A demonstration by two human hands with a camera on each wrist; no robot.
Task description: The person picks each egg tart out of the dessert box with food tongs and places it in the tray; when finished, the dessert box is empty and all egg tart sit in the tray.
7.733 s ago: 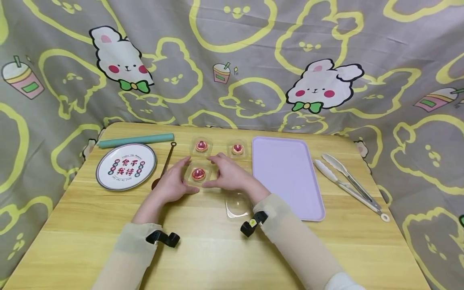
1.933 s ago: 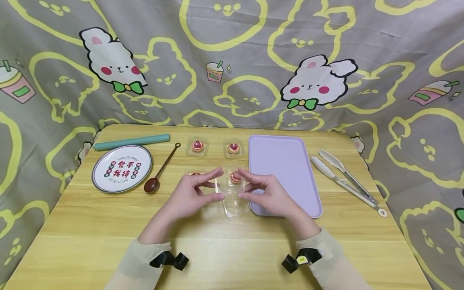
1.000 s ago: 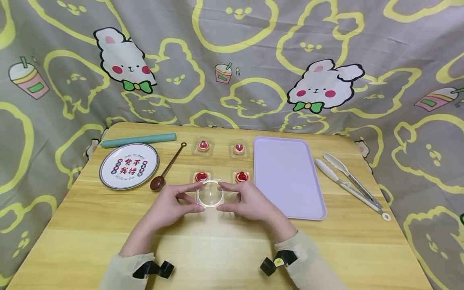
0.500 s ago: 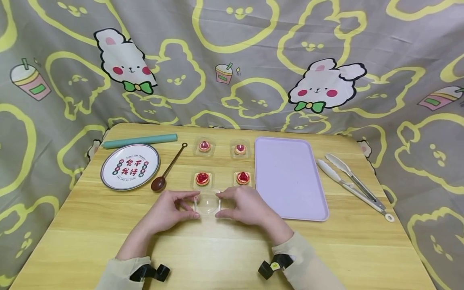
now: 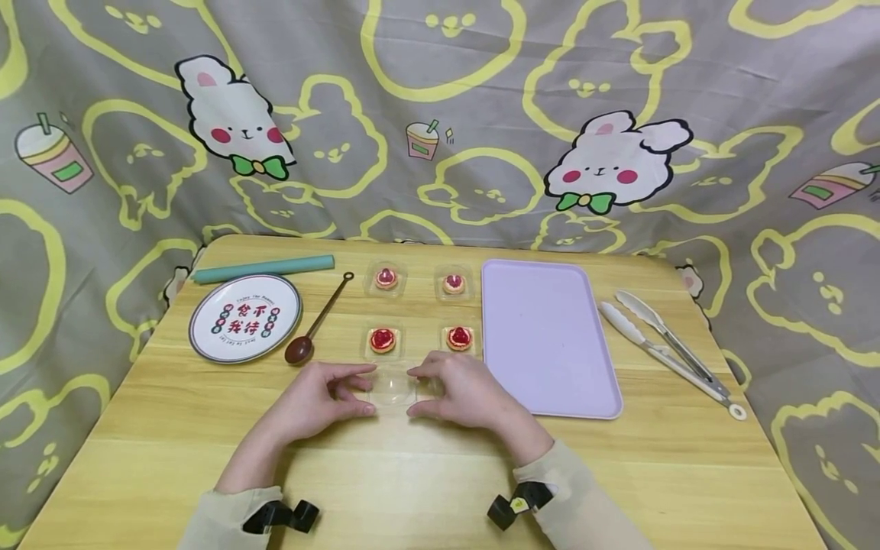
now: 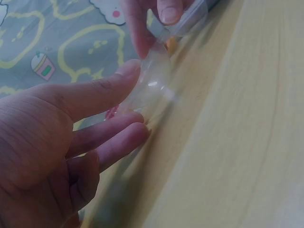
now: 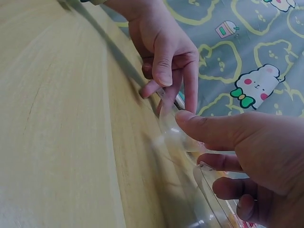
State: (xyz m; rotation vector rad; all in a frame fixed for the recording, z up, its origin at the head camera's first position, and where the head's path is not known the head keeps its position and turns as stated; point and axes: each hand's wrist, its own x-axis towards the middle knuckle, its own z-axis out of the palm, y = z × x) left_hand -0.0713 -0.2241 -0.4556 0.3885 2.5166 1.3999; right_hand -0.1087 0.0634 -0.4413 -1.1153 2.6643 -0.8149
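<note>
A clear domed plastic lid (image 5: 394,388) lies on the table in front of several red-topped tarts. My left hand (image 5: 319,401) is at its left side, thumb and fingers spread apart at its edge. From the right, my right hand (image 5: 464,393) stands likewise, thumb and fingertips by the lid's rim; contact is hard to tell. Another clear plastic piece (image 7: 213,204) shows below my right fingers in the right wrist view. Just behind the lid are a front left tart (image 5: 382,340) and a front right tart (image 5: 459,338), both bright and in clear square trays.
Two duller-looking tarts in clear packs, a left one (image 5: 386,278) and a right one (image 5: 453,283), sit farther back. To the right are a lilac tray (image 5: 550,336) and tongs (image 5: 674,359). Leftward lie a brown spoon (image 5: 300,349), a plate (image 5: 244,317) and a green roll (image 5: 264,267).
Both hands were around the front left tart pack, then held a clear lid up over the table. They lowered it in front of the tarts, and their fingers have since eased slightly apart.
</note>
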